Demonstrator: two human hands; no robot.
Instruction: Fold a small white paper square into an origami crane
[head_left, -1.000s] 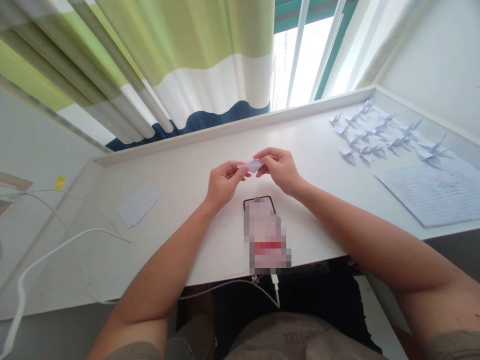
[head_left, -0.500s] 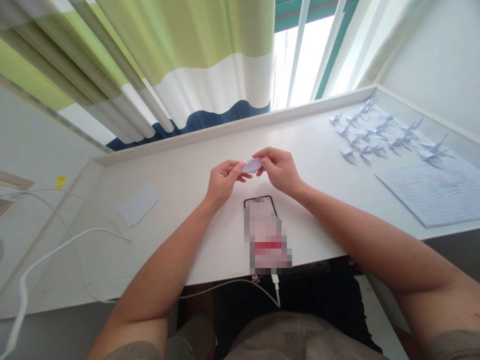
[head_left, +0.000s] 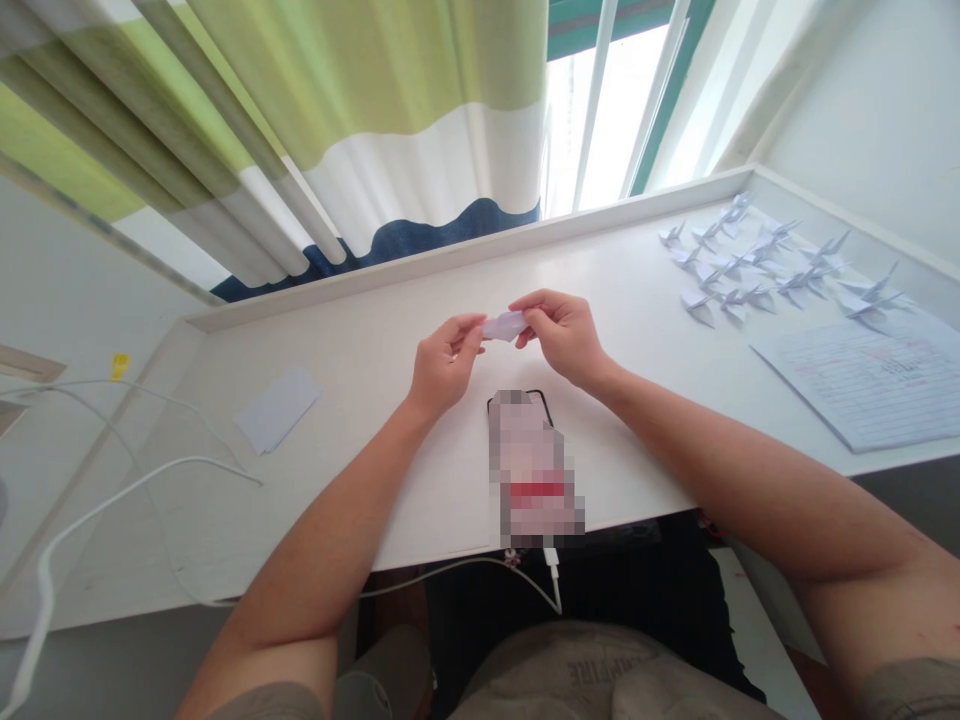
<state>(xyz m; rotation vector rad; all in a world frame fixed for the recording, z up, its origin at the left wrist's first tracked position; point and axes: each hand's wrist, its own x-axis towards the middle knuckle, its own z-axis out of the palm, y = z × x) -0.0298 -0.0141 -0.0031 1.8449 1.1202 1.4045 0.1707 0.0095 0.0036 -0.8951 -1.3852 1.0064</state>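
A small piece of folded white paper [head_left: 505, 326] is held up above the desk between my two hands. My left hand [head_left: 444, 362] pinches its left end between thumb and fingers. At the opposite end, my right hand [head_left: 561, 332] has the paper's tip between thumb and forefinger. The fingertips hide both ends of the paper, so its exact fold is hard to read. Just below the hands, a phone [head_left: 529, 470] with a blurred-out screen lies on the white desk [head_left: 420, 510].
Several white paper cranes [head_left: 757, 265] stand at the back right. A written sheet [head_left: 877, 385] lies in front of them. Left of my arms are loose white paper pieces [head_left: 279, 410] and a white cable [head_left: 150, 470]. Another cable [head_left: 553, 572] plugs into the phone. A raised rim [head_left: 450, 258] edges the desk.
My hands have drawn slightly apart, the left shifting a little left and up. More of the folded paper's narrow left end now shows between them. Both hands keep their hold.
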